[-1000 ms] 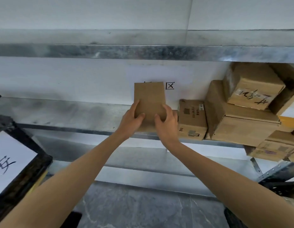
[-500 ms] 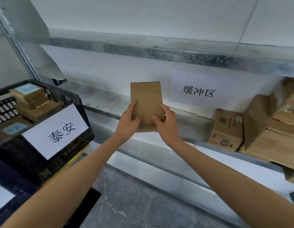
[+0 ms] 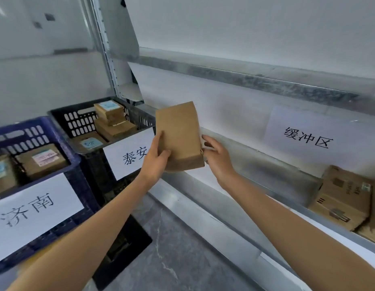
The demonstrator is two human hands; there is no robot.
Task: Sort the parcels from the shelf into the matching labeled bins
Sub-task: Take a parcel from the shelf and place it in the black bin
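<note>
**Left hand [image 3: 156,162] holds the parcel [image 3: 178,133] beside the black bin [image 3: 62,111]**

The parcel, a flat brown carton, is gripped at its lower left corner by the left hand, with the thumb laid on the front face. It is held upright in the air, just right of the black bin and a little above its rim. The right hand [image 3: 217,158] is seen further right, at the lower right corner of the parcel. Its fingers are spread and relaxed, and whether they touch the carton cannot be told for sure.

Only a plain brown face is turned to the camera, so no address can be read. The black bin carries a white label [image 3: 129,154] marked 泰安, and several parcels are already stacked in it. Just left of it the blue bin [image 3: 24,125] is placed, labelled 济南. Right of the black bin the metal shelf [image 3: 255,162] runs away, with a paper sign [image 3: 308,137] on the wall and more cartons [image 3: 342,198] well apart at its far end.

The step in hand is judged to be the carrying of the parcel to a bin. Before release, the address side should be turned up and compared with the bin labels. A one-hand corner grip is weak, so support from the right hand is advised. The parcel should be lowered flat onto a free part of the bin, not dropped on the stack, which could slide.
</note>
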